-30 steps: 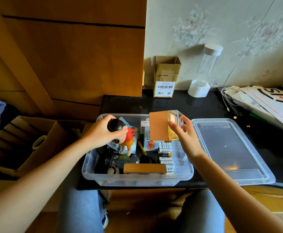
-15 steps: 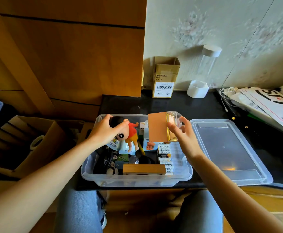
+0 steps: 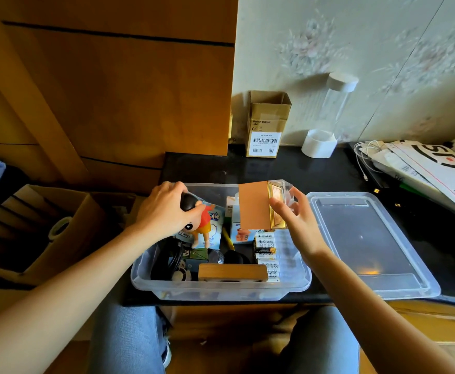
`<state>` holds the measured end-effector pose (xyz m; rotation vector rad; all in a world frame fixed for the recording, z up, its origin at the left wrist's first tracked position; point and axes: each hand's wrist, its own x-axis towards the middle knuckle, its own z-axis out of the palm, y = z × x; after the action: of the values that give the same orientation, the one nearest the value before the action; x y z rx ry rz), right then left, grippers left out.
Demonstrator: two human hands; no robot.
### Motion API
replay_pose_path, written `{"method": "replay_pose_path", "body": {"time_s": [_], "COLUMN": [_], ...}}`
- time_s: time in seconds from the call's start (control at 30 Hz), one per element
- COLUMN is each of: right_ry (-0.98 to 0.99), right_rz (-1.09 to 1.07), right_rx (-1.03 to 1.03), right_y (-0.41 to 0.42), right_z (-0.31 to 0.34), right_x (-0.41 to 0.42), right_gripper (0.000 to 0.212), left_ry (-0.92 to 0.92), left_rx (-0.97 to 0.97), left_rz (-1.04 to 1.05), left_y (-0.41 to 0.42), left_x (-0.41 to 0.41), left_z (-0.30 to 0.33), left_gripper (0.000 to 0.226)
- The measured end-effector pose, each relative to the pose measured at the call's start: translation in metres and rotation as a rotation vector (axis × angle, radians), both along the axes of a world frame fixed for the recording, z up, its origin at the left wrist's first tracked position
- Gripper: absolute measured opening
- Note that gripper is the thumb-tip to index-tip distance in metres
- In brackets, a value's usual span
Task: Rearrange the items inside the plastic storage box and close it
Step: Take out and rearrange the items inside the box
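Since 0.5 s ago the left hand (image 3: 167, 209) has lowered the small cartoon figure with a black head, red shirt and orange shorts (image 3: 198, 225) toward the left side of the clear plastic storage box (image 3: 221, 291), tilting it head-up against a blue wet-wipes packet (image 3: 215, 228); the right hand (image 3: 295, 225) has barely shifted. The left hand's fingers curl over the figure's head, hiding its face in part; the right hand pinches a brown-and-gold rectangular box in a clear sleeve (image 3: 258, 205) above the storage box, thumb in front, fingers behind. Nearest inside lies a wooden block (image 3: 231, 272), then black cables (image 3: 167, 260) and stacked battery packs (image 3: 266, 252), their print too small to read. The clear lid (image 3: 366, 244) lies just beside, on the black tabletop (image 3: 288, 171); farther back stands 1 cardboard carton (image 3: 266, 125).
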<state>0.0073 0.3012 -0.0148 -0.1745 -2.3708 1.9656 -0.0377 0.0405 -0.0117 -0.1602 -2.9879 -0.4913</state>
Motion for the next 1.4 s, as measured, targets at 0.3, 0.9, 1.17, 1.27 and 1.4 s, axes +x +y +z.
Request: {"method": "replay_pose_path", "body": {"time_s": [0.3,0.9,1.17,1.27,1.4], "right_ry": [0.018,0.027,0.002,-0.004,0.0], "right_rz": [-0.007,-0.042,-0.029,-0.021,-0.003], "right_rx": [0.009,0.026,0.005,-0.008,-0.025], "right_y": [-0.002,-0.005,-0.002,-0.001,0.0], "right_z": [0.001,0.005,0.003,0.003,0.001], "right_x": [0.001,0.004,0.004,0.004,0.003], "right_gripper": [0.076,0.071,0.065,0.063,0.065], "left_ry": [0.308,-0.634,-0.578,-0.531,-0.503], "left_rx": [-0.016,0.184,-0.323,-0.443,-0.674], "left_rz": [-0.377,-0.492,-0.664,-0.711,-0.749], "left_y": [0.026,0.055,0.093,0.101,0.103], "left_x": [0.019,0.027,0.01,0.008,0.008], "left_z": [0.003,-0.019,-0.03,-0.043,-0.057], "left_gripper": [0.022,0.021,0.046,0.039,0.035]}}
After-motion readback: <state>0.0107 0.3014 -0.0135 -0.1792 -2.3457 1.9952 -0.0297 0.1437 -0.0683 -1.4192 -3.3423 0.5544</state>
